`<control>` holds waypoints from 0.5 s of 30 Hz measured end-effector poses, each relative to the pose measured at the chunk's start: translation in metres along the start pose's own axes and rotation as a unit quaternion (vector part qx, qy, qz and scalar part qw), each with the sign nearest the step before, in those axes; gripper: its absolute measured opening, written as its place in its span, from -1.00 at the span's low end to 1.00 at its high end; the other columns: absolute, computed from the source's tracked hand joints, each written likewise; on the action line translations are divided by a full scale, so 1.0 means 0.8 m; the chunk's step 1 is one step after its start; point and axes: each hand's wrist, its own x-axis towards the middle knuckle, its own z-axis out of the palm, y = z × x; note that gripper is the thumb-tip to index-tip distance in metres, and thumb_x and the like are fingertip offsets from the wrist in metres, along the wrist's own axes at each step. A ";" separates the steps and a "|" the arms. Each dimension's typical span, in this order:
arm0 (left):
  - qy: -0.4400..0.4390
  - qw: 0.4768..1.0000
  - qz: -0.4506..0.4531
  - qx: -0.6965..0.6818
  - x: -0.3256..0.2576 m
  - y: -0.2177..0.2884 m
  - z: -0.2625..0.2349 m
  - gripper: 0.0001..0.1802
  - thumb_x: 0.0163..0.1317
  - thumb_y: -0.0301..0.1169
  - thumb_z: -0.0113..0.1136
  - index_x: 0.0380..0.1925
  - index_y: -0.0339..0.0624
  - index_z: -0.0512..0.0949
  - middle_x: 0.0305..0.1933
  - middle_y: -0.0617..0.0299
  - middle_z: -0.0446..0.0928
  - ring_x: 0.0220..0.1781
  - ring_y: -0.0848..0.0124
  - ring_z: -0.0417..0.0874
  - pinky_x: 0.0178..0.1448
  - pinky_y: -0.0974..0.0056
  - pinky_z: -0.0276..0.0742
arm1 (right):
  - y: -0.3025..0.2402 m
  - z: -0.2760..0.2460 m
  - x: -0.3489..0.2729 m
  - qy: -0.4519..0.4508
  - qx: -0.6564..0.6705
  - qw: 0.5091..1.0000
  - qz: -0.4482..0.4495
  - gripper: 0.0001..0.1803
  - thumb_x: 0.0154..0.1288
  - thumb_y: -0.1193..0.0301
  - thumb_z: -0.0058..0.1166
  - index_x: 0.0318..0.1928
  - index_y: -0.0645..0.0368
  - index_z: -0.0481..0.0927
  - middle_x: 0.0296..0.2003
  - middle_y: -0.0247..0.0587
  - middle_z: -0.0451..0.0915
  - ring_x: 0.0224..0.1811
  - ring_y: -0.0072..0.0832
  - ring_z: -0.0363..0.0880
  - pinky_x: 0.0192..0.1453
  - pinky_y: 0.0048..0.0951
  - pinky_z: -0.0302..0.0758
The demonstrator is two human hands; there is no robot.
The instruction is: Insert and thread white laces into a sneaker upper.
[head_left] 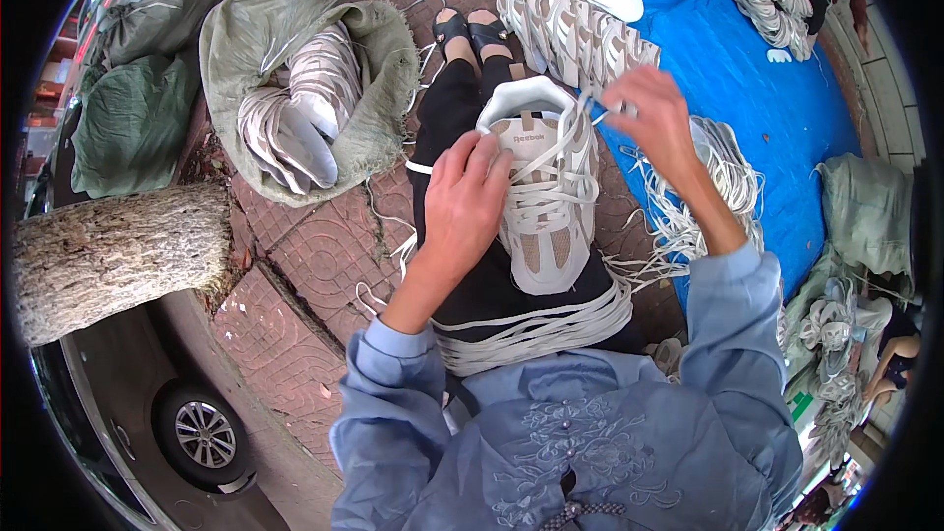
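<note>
A beige and white sneaker upper [545,246] lies on my lap, its toe toward me and its collar away. Its white laces are threaded across the front and cross loosely near the tongue. My left hand [464,187] grips the upper's left side, fingers curled over the eyelet edge by the tongue. Just right of the collar, my right hand [649,113] is raised and slightly blurred, with its fingers pinched on a white shoelace [587,108] that leads to the upper. A thick bundle of white laces [536,329] lies across my thighs.
Stacked shoe uppers [570,34] rest by a blue tarp [787,128], with a loose heap of laces [733,177] on it. More uppers fill an open green sack [383,49] at the left. A tree trunk [118,256] and a parked car [128,383] are further left.
</note>
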 end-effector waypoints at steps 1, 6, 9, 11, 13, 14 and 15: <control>-0.002 1.000 -0.001 0.002 0.003 -0.002 -0.001 -0.65 -0.17 -0.51 0.18 -0.26 -0.21 0.46 -0.07 0.12 0.38 0.02 0.15 0.37 0.01 0.14 0.35 | -0.022 -0.001 -0.018 -0.048 0.105 0.993 0.037 -0.86 -0.28 0.54 0.11 -0.55 0.12 0.51 -0.53 -0.27 0.49 -0.39 -0.32 0.45 -0.29 -0.39 0.36; -0.091 0.994 0.068 -0.003 0.026 -0.009 0.004 -0.82 -0.13 -0.47 0.07 -0.45 -0.28 0.46 -0.19 0.06 0.43 -0.01 0.13 0.39 0.11 0.07 0.24 | -0.064 0.035 -0.073 -0.073 0.026 0.996 -0.039 -0.81 -0.28 0.57 0.08 -0.49 0.14 0.49 -0.55 -0.27 0.45 -0.46 -0.37 0.44 -0.38 -0.40 0.34; -0.105 0.991 0.073 -0.047 0.029 -0.017 0.009 -0.90 -0.12 -0.48 0.07 -0.53 -0.25 0.45 -0.31 0.12 0.47 -0.05 0.17 0.41 0.07 0.08 0.25 | -0.059 0.047 -0.072 -0.041 0.007 0.997 -0.062 -0.81 -0.28 0.60 0.03 -0.49 0.15 0.48 -0.63 -0.30 0.38 -0.55 -0.40 0.38 -0.47 -0.38 0.29; -0.095 0.991 0.041 -0.083 0.033 -0.021 0.000 -0.90 -0.11 -0.49 0.11 -0.51 -0.22 0.46 -0.36 0.15 0.48 -0.09 0.21 0.44 0.00 0.12 0.30 | -0.056 0.040 -0.066 -0.050 -0.040 0.991 -0.115 -0.81 -0.31 0.56 0.05 -0.50 0.16 0.48 -0.61 -0.31 0.40 -0.54 -0.43 0.39 -0.46 -0.43 0.29; -0.085 0.989 0.007 -0.121 0.036 -0.028 -0.013 -0.89 -0.09 -0.49 0.15 -0.49 -0.18 0.48 -0.41 0.18 0.49 -0.13 0.26 0.47 -0.07 0.17 0.34 | -0.055 0.031 -0.060 -0.011 -0.060 0.985 -0.159 -0.81 -0.32 0.55 0.06 -0.51 0.16 0.48 -0.61 -0.31 0.41 -0.53 -0.44 0.39 -0.46 -0.44 0.29; -0.124 0.986 -0.028 -0.105 0.037 -0.033 -0.020 -0.93 -0.07 -0.50 0.10 -0.51 -0.20 0.47 -0.45 0.13 0.48 -0.22 0.24 0.49 -0.13 0.17 0.35 | -0.055 0.027 -0.057 0.027 -0.080 0.976 -0.203 -0.81 -0.33 0.54 0.06 -0.52 0.16 0.48 -0.60 -0.32 0.41 -0.52 -0.45 0.39 -0.45 -0.45 0.28; -0.163 0.981 -0.062 -0.089 0.035 -0.041 -0.027 -0.96 -0.05 -0.51 0.05 -0.53 -0.21 0.46 -0.49 0.08 0.47 -0.30 0.21 0.50 -0.20 0.18 0.36 | -0.055 0.022 -0.053 0.026 -0.080 0.976 -0.202 -0.81 -0.33 0.54 0.06 -0.52 0.16 0.48 -0.60 -0.32 0.41 -0.52 -0.45 0.39 -0.45 -0.45 0.28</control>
